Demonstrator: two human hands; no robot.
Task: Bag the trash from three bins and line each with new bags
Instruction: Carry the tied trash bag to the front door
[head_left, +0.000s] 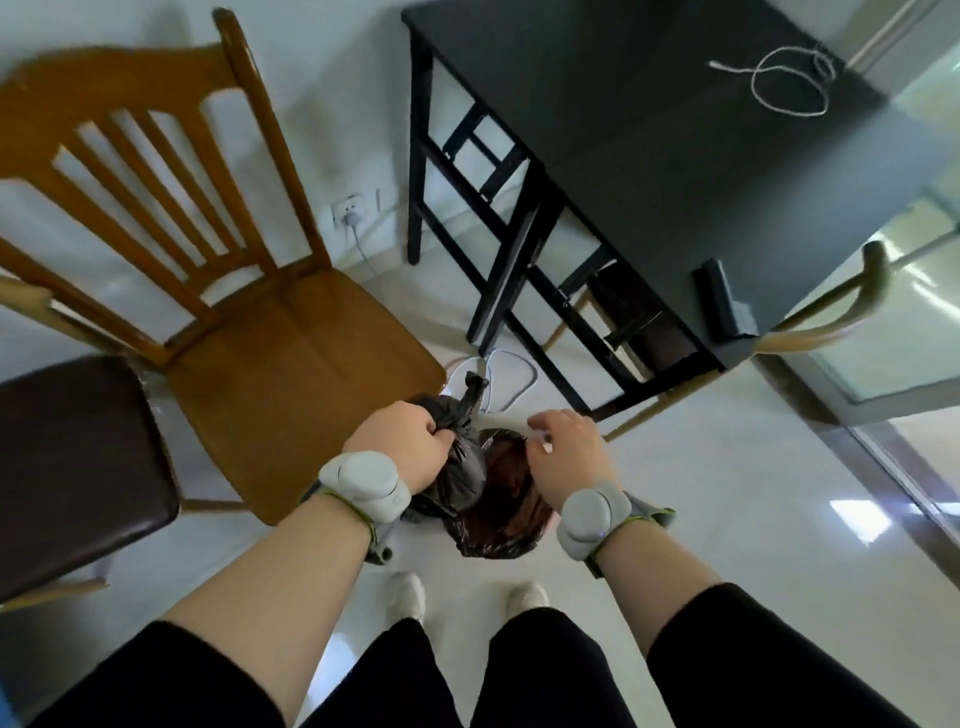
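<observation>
Below me, on pale glossy floor (753, 519), my left hand (400, 447) pinches the knotted neck of a grey trash bag (457, 467). My right hand (566, 457) hovers with fingers loose, holding nothing, over a dark-lined bin (504, 514) touching that bag. A wooden chair (249, 291) crowds the left; a black table (675, 156) stands beyond, open floor to the right.

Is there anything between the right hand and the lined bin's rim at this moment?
Nothing visible does. The right hand hovers directly over the bin, at its bag-covered rim. The tied trash bag, gripped by the left hand, hangs on the bin's left side, away from the right hand.
</observation>
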